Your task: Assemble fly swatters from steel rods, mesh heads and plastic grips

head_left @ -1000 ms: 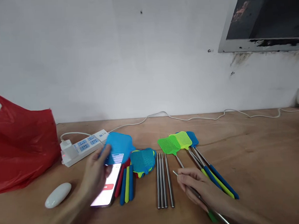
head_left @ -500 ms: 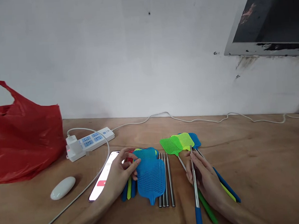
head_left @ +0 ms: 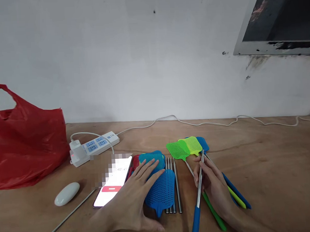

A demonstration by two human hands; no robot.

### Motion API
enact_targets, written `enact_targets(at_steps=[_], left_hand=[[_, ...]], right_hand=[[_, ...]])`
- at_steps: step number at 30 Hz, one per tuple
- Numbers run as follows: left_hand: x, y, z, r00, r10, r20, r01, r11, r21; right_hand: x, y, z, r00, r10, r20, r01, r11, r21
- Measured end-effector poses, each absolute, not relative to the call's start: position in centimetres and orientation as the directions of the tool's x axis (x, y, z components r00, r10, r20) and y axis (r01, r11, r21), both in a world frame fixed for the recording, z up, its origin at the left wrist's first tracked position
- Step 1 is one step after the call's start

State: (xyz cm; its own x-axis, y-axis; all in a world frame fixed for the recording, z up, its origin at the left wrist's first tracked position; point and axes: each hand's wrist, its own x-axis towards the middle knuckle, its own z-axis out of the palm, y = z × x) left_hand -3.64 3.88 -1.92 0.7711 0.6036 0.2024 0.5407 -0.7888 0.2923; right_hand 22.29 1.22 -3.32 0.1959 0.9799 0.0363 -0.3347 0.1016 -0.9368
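My left hand (head_left: 135, 203) lies flat with fingers spread on a blue swatter head (head_left: 161, 191), which rests on several bare metal rods (head_left: 175, 184). More swatter heads (head_left: 150, 158) and coloured grips sit just behind my fingers. My right hand (head_left: 213, 187) is closed round a metal rod with a blue grip (head_left: 198, 200), its tip pointing up toward the finished swatters (head_left: 185, 147) in green, yellow and blue that lie fanned out beside it.
A lit phone (head_left: 113, 185) lies left of my left hand. A white oval object (head_left: 67, 194), a white power strip (head_left: 93, 147) with cables, and a red plastic bag (head_left: 23, 136) are at the left. The wooden table (head_left: 276, 158) meets a white wall.
My left hand carried the blue swatter head from above the phone to the rods and flattened on it. My right hand swung its rod upright and tilted it.
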Motion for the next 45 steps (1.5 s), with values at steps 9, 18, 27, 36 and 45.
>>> enact_targets(at_steps=[9,18,27,36,45], left_hand=[[-3.2,3.8,-1.7,0.719,0.652,0.243,0.562,-0.750,0.348],[-2.9,5.9,-0.4,0.546,0.767,0.338,0.640,-0.641,0.424],[-2.9,7.9,-0.7,0.607,0.756,0.243,0.642,-0.648,0.410],[-2.4,4.9,0.4,0.590,0.731,0.342,0.528,-0.670,0.521],[-1.0,3.2,-1.0,0.624,0.762,0.173,0.486,-0.552,0.678]], right_hand=[[22.3,1.3,-3.7,0.204,0.978,0.040,-0.338,0.109,-0.935],[23.1,1.2,-2.4,0.179,0.984,0.009,-0.364,0.075,-0.928],[22.2,3.5,-1.7,0.077,0.997,0.026,-0.405,0.056,-0.913],[21.9,3.1,-0.8,0.123,0.992,0.007,-0.450,0.062,-0.891],[21.1,2.1,-2.2,0.016,1.000,-0.024,-0.488,-0.013,-0.873]])
